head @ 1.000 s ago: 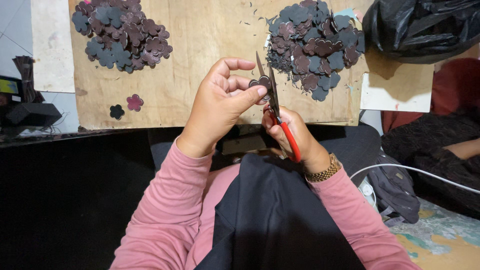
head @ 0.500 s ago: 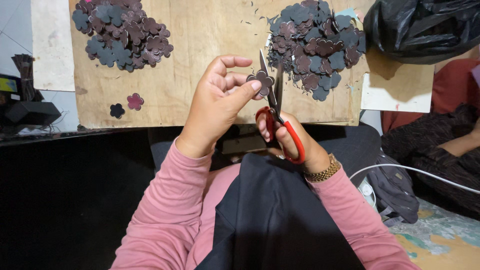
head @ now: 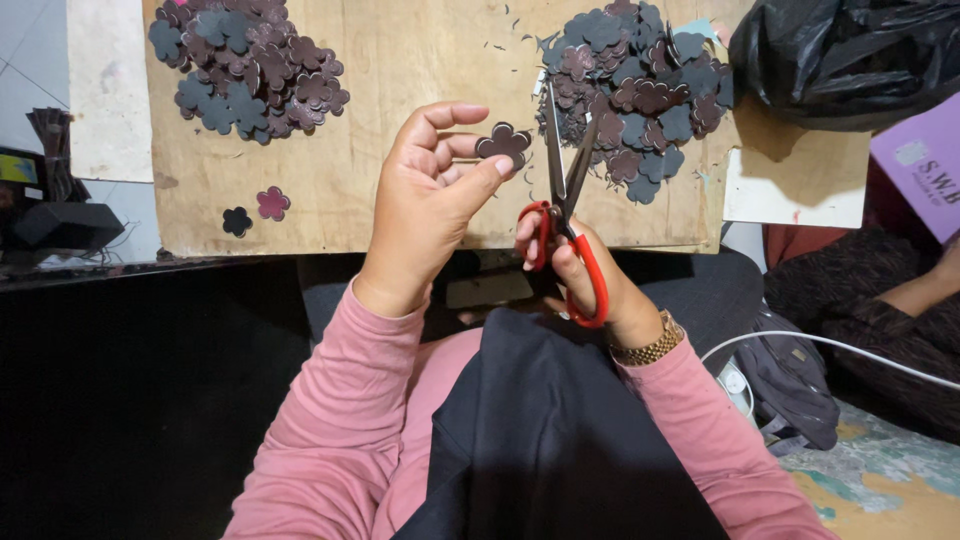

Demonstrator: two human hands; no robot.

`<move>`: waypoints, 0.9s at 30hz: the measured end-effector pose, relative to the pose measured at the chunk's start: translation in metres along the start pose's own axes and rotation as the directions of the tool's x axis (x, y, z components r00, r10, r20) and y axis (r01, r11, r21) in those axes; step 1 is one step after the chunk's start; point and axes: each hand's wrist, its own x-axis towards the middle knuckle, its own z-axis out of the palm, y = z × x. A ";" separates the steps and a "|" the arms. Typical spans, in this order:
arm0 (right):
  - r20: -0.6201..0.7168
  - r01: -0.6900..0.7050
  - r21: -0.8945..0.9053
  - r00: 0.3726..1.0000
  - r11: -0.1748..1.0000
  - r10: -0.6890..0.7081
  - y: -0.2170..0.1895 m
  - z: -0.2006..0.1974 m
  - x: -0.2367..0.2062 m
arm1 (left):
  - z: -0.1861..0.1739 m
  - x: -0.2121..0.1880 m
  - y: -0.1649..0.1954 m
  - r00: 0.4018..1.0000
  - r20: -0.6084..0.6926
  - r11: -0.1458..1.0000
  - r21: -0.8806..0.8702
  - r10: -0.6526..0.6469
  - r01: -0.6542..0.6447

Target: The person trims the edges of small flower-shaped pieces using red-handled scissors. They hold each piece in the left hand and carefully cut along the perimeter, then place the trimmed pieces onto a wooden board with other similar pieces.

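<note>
Left hand (head: 425, 205) pinches dark flower cutout (head: 503, 143) above tabletop (head: 400, 120). Right hand (head: 580, 275) closed through handles of red scissors (head: 562, 215), blades parted just beside cutout. Risk: blade nicks petal or fingertip; loose pinch drops cutout.

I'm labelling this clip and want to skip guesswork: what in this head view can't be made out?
- Right hand: palm and most fingers hidden behind the scissors handles.
- Flower piece: lower edge covered by the left hand fingertips.
- Left pile and right pile: tops cut off by the upper frame edge; pieces overlap, so no count.
- Black bag: contents hidden, cut off at the corner.
</note>
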 end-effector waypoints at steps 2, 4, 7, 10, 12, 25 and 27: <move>0.001 -0.014 0.003 1.000 1.000 0.014 0.003 -0.001 -0.001 | -0.001 -0.002 -0.001 1.000 0.000 1.000 -0.004 0.001 -0.001; 0.009 -0.029 0.000 1.000 1.000 0.029 0.004 -0.001 -0.002 | -0.002 -0.002 -0.004 1.000 -0.002 1.000 -0.009 0.008 -0.008; 0.029 -0.038 -0.008 0.999 0.999 0.039 0.000 0.001 -0.002 | -0.004 0.001 -0.011 0.999 -0.012 0.998 -0.046 0.031 -0.032; 0.042 -0.038 -0.001 0.998 0.999 0.038 -0.009 0.006 0.001 | -0.007 0.004 -0.019 0.998 -0.024 0.993 -0.110 0.049 -0.051; 0.060 -0.036 -0.006 0.998 0.999 0.036 -0.017 0.008 0.003 | -0.009 0.005 -0.022 0.998 -0.012 0.992 -0.111 0.062 -0.063; 0.113 0.017 -0.220 0.994 0.975 0.008 -0.042 0.025 0.016 | -0.013 -0.009 -0.002 0.999 0.048 0.988 -0.153 0.001 0.006; 0.106 0.018 -0.236 0.994 0.972 0.008 -0.042 0.025 0.017 | -0.012 -0.009 0.000 0.999 0.046 0.990 -0.143 0.003 0.004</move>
